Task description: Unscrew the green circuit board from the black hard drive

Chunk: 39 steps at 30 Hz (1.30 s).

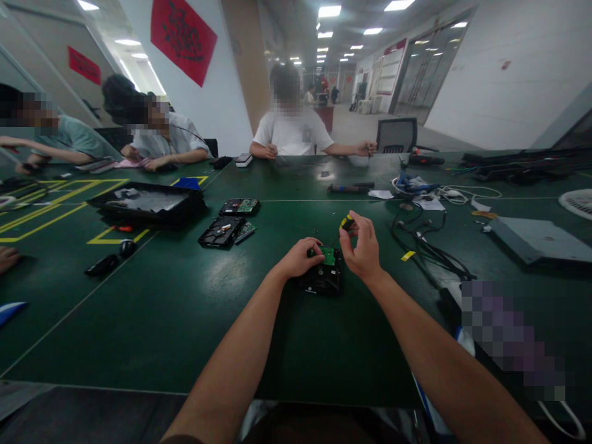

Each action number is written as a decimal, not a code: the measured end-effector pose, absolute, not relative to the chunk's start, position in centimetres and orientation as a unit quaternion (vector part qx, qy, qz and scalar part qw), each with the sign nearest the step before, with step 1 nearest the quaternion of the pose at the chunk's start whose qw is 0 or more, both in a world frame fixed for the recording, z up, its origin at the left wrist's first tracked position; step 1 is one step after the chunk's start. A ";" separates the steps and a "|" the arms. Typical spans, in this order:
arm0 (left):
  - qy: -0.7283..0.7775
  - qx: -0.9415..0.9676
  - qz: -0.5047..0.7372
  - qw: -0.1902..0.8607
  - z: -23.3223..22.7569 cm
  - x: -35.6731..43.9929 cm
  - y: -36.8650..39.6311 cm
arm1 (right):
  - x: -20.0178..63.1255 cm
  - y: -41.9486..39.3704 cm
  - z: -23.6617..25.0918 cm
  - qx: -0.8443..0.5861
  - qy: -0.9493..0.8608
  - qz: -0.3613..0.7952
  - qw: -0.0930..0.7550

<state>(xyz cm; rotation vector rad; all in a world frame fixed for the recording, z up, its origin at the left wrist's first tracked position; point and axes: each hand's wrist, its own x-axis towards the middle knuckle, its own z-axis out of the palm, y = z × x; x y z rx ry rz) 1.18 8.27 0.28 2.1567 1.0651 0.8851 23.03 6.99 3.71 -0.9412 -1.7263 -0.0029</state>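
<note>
Hard drive (322, 277) at frame centre on green table (185, 320), green circuit board (328, 255) upward, pinned at its upper left edge by clenched left hand (300, 258). Just right and above, right hand (363, 250) pinching yellow-handled screwdriver (346, 224), shaft angled down-left toward board. Opened drives (226, 229) and black tray (145, 203) upper left.

A hard drive (322, 279) lies on the table (185, 308) between the left hand (300, 258) and the right hand (363, 250), a circuit board (328, 255) on top of it. 2 more drives (222, 232) lie further left, a tray (147, 203) left of them. Cables (425, 246) run to the right, before a flat box (539, 239)
</note>
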 end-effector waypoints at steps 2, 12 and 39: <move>0.398 0.805 0.332 0.288 0.3 1.2 8.3 | 23.2 7.2 4.0 -0.406 -0.724 -0.021 0.557; 0.406 0.804 0.325 0.289 0.2 1.3 8.4 | 23.2 8.0 6.2 -0.427 -0.707 -0.066 0.559; 0.398 0.802 0.337 0.292 0.6 1.3 8.1 | 22.2 6.4 14.8 -0.442 -0.840 0.053 0.310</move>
